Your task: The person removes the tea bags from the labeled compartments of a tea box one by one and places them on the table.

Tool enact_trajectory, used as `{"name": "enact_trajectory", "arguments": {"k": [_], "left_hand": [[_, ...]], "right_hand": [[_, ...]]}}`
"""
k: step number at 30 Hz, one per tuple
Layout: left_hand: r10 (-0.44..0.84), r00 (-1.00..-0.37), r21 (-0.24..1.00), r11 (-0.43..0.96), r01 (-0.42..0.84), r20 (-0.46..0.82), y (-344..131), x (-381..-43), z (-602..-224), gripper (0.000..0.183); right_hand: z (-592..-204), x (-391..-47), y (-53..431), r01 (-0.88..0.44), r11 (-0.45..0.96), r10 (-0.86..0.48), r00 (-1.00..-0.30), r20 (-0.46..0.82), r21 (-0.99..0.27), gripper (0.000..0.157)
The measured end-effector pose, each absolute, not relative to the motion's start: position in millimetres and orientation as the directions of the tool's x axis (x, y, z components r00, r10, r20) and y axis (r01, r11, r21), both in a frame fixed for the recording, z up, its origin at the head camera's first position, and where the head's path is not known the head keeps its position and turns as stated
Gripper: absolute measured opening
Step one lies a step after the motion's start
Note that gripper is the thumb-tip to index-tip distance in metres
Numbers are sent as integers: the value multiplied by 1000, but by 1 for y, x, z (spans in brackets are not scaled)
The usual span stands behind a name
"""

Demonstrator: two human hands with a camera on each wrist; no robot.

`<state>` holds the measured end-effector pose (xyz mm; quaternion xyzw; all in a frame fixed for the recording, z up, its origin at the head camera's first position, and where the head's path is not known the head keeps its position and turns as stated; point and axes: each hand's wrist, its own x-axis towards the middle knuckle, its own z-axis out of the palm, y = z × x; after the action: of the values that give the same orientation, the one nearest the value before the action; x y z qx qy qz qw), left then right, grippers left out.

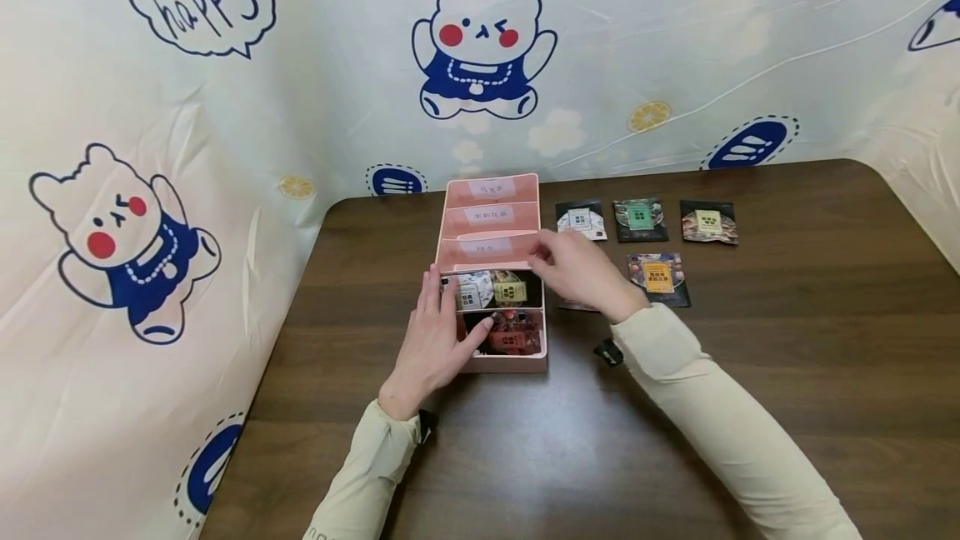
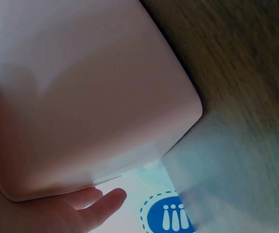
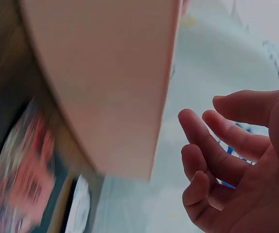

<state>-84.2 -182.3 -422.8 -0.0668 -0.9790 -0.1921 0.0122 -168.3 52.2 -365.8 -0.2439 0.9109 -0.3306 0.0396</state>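
A pink divided box [image 1: 504, 364] stands on the table, its long side running away from me. Sachets with white and yellow labels [image 1: 512, 292] lie in one compartment, and a red-labelled sachet [image 1: 517, 337] is in the nearest one. My left hand [image 1: 433, 340] rests on the box's left rim, fingers straight and thumb reaching over the nearest compartment. Over the right rim hovers my right hand [image 1: 581, 267]; in the right wrist view its fingers [image 3: 217, 155] are loosely bent, with nothing between them, apart from the box wall [image 3: 105, 82].
Right of the box lie several dark sachets, among them a green-labelled one [image 1: 640, 219], an orange-labelled one [image 1: 658, 275] and a white-labelled one [image 1: 580, 222]. Another is partly hidden under my right hand. A printed cloth [image 1: 600, 48] hangs behind the brown table [image 1: 750, 340].
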Motion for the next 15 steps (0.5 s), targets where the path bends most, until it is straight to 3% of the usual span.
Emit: {"name": "enact_trajectory", "arguments": {"k": [6,15], "left_hand": [[131,-989,364,920,145,64,-182,-85,-424,90],[131,-989,354,923,148,70,-182,-84,-423,90]], "right_hand": [[-365,-158,19,-452,643,-527,-847,70,-618,20],[-376,-152,-6,-410,646,-525,-851,15,-643,34]]}}
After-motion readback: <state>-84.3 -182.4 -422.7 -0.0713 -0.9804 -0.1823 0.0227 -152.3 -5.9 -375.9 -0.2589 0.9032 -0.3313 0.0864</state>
